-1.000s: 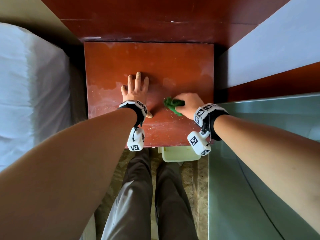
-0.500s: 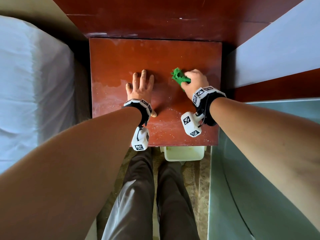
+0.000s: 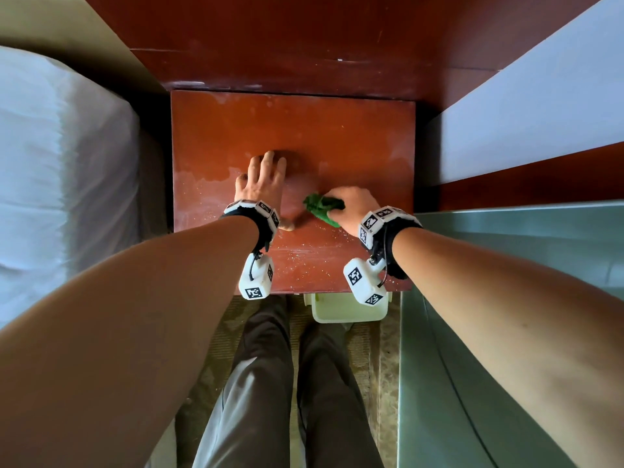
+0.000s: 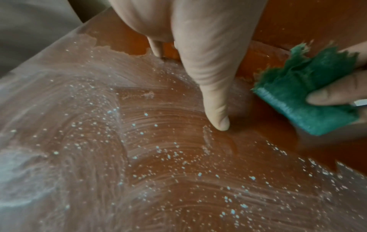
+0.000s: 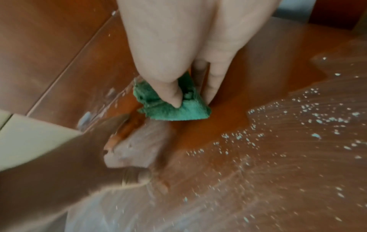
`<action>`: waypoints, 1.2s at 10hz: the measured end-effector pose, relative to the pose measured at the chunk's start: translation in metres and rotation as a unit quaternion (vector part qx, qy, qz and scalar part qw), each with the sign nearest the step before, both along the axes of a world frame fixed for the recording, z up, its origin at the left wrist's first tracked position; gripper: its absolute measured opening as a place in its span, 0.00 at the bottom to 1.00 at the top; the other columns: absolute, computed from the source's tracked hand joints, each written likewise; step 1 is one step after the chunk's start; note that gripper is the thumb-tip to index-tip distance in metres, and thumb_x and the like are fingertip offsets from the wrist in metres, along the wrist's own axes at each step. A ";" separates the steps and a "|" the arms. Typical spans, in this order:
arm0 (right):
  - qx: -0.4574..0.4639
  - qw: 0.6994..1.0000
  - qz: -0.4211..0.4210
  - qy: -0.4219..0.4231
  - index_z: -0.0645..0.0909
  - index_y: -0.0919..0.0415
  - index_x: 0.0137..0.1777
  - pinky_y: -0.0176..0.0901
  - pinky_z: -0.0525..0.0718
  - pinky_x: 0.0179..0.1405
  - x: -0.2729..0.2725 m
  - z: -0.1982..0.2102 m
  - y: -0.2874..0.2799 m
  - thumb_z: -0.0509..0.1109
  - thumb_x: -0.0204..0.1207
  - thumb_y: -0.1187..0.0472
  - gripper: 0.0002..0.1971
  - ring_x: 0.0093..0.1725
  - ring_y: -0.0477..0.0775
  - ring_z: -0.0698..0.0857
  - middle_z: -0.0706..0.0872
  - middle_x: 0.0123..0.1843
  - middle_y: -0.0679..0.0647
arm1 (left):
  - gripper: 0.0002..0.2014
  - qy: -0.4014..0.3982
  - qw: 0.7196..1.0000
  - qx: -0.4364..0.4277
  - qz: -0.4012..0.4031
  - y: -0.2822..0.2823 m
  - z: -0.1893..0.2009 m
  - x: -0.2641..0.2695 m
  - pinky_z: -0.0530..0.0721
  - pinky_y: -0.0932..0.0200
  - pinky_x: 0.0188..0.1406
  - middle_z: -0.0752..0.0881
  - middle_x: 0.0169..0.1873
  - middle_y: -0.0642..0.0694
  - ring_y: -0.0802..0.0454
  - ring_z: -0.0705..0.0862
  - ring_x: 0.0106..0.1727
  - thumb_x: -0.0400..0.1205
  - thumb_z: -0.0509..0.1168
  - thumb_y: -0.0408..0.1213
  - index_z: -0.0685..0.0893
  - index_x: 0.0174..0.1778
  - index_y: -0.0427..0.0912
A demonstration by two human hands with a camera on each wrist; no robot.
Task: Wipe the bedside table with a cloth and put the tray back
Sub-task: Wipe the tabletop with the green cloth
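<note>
The red-brown bedside table [image 3: 337, 136] fills the middle of the head view, its near half dusty with pale crumbs [image 4: 158, 150]. My right hand [image 3: 351, 206] grips a bunched green cloth [image 3: 322, 205] [image 5: 176, 108] [image 4: 303, 94] and presses it on the tabletop right of centre. My left hand [image 3: 261, 180] lies flat on the table just left of the cloth, fingers straight and thumb [image 4: 216, 113] spread on the wood. A pale tray [image 3: 347, 310] sits on the floor under the table's front edge, partly hidden by the right wrist camera.
A white bed [image 3: 60, 184] stands to the left, a dark wood headboard wall [image 3: 304, 38] behind. A grey-green surface [image 3: 506, 332] and a white panel [image 3: 526, 106] lie to the right. My legs [image 3: 270, 383] stand on patterned floor in front.
My right hand has drawn the cloth back from the far right part of the table toward the near middle, beside the left thumb. The left hand has stayed flat in place.
</note>
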State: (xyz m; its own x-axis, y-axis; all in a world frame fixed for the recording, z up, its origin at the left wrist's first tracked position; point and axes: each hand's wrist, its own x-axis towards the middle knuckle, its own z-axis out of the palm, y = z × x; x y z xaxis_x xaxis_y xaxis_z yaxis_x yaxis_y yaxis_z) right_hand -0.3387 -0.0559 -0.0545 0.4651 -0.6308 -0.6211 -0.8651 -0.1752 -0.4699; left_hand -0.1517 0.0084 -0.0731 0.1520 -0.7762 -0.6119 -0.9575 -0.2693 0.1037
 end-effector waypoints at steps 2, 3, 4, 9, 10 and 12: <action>-0.158 0.979 -0.127 0.009 0.82 0.61 0.65 0.48 0.79 0.56 -0.002 -0.003 -0.030 0.64 0.76 0.64 0.18 0.60 0.64 0.83 0.85 0.60 0.61 | 0.72 -0.022 0.999 0.005 0.032 0.013 0.008 0.029 0.58 0.33 0.80 0.43 0.85 0.40 0.34 0.46 0.85 0.56 0.81 0.67 0.42 0.86 0.45; -0.196 0.966 -0.164 0.024 0.82 0.61 0.65 0.50 0.78 0.52 0.003 -0.008 -0.041 0.63 0.76 0.65 0.17 0.59 0.67 0.81 0.83 0.60 0.62 | 0.74 -0.024 0.999 0.027 0.038 0.023 0.004 0.040 0.53 0.32 0.80 0.37 0.85 0.38 0.33 0.42 0.85 0.56 0.81 0.67 0.39 0.86 0.44; -0.211 0.962 -0.166 0.046 0.81 0.60 0.67 0.50 0.78 0.53 0.012 -0.014 -0.047 0.62 0.78 0.65 0.18 0.61 0.65 0.81 0.81 0.63 0.60 | 0.74 -0.027 0.999 0.024 0.029 0.029 -0.002 0.046 0.52 0.34 0.82 0.34 0.84 0.39 0.34 0.40 0.85 0.57 0.81 0.66 0.37 0.86 0.44; -0.177 0.984 0.018 -0.022 0.86 0.56 0.62 0.38 0.78 0.43 0.022 -0.023 -0.017 0.67 0.75 0.67 0.17 0.51 0.58 0.85 0.83 0.63 0.47 | 0.74 -0.023 0.998 0.043 0.031 0.030 -0.006 0.047 0.49 0.37 0.84 0.30 0.84 0.42 0.37 0.36 0.85 0.58 0.80 0.66 0.33 0.85 0.47; -0.125 0.989 0.070 -0.030 0.85 0.52 0.63 0.29 0.72 0.31 0.021 -0.020 0.003 0.68 0.77 0.67 0.17 0.39 0.48 0.82 0.83 0.62 0.44 | 0.75 -0.022 0.998 0.045 0.031 0.029 -0.005 0.047 0.49 0.37 0.84 0.30 0.84 0.41 0.37 0.37 0.85 0.58 0.81 0.65 0.33 0.85 0.47; -0.009 0.994 0.110 0.006 0.85 0.47 0.63 0.44 0.79 0.45 0.024 -0.015 0.024 0.66 0.78 0.62 0.17 0.48 0.49 0.82 0.82 0.61 0.45 | 0.75 -0.022 0.998 0.041 0.033 0.030 -0.004 0.048 0.49 0.37 0.84 0.31 0.84 0.42 0.37 0.37 0.85 0.57 0.81 0.65 0.34 0.85 0.47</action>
State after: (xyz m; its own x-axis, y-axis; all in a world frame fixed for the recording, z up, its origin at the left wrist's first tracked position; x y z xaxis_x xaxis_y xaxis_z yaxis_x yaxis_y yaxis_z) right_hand -0.3147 -0.0319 -0.0694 0.5853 -0.5252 -0.6177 -0.8107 -0.3687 -0.4547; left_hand -0.1037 0.0381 -0.0772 0.2300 -0.7107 -0.6649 -0.9405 -0.3380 0.0360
